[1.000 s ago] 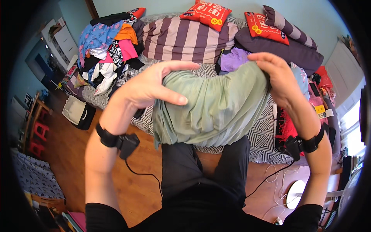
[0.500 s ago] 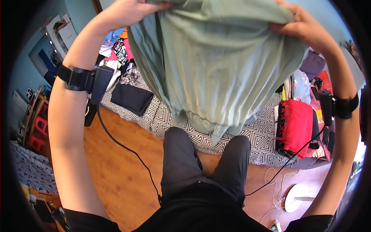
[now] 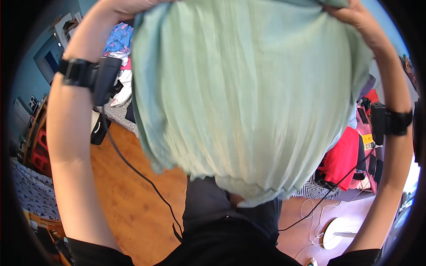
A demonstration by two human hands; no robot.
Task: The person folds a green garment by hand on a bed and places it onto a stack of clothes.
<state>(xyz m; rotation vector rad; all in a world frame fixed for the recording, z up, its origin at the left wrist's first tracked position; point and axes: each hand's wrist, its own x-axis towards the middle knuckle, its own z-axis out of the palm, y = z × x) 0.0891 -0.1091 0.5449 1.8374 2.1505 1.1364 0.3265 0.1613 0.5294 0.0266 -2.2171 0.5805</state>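
Note:
A pale green garment [image 3: 248, 97] of thin, creased fabric hangs spread wide in front of me; which kind it is I cannot tell. At its upper left corner my left hand [image 3: 133, 5] grips the cloth, its fingers partly cut off by the top of the picture. My right hand [image 3: 353, 12] is closed on the upper right edge, with a fold bunched at the fingers. The uneven lower hem dangles over my lap and hides most of the bed behind it.
Behind the garment is a bed with a black-and-white patterned cover [image 3: 120, 113]. Clothes [image 3: 119, 40] are heaped at its left; a red fringed cloth [image 3: 341, 155] and more clothes lie right. Cables [image 3: 142, 177] run from both forearm straps. A white round base [image 3: 335, 232] stands on the floor.
The garment has come closer and spread wider, its hem now lower over my knees. Both hands have moved slightly outward, the left also upward, still holding it.

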